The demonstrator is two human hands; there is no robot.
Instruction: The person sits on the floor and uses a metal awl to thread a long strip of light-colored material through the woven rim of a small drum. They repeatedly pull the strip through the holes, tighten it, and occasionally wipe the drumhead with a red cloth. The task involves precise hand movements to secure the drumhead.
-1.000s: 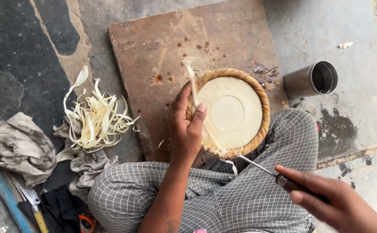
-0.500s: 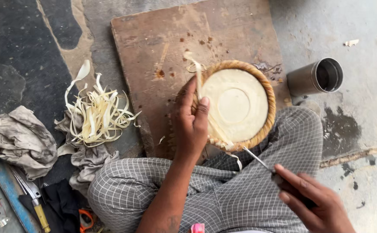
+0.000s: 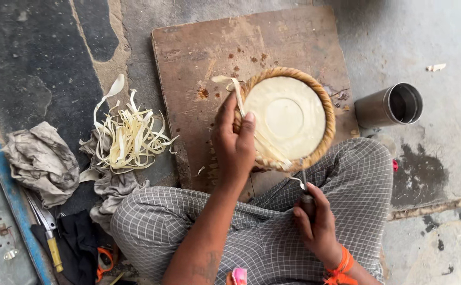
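Note:
A round woven basket (image 3: 286,116) with a pale disc inside and a tan braided rim rests on my lap and against a brown wooden board (image 3: 199,58). My left hand (image 3: 233,140) grips the basket's left rim and pinches a pale strip (image 3: 236,92) that sticks up from it. My right hand (image 3: 315,221) holds a thin metal awl (image 3: 304,182) whose tip touches the basket's lower rim. My legs are crossed in grey checked cloth (image 3: 272,232).
A heap of pale cut strips (image 3: 130,137) lies on the floor to the left, beside crumpled grey rags (image 3: 40,161). A steel cup (image 3: 391,105) lies on its side at the right. A yellow-handled tool (image 3: 51,243) and a blue frame edge (image 3: 9,184) sit at lower left.
My right hand has moved left and up from the lower right, bringing the awl's tip to the basket's lower rim. My left hand keeps its hold on the rim and strip.

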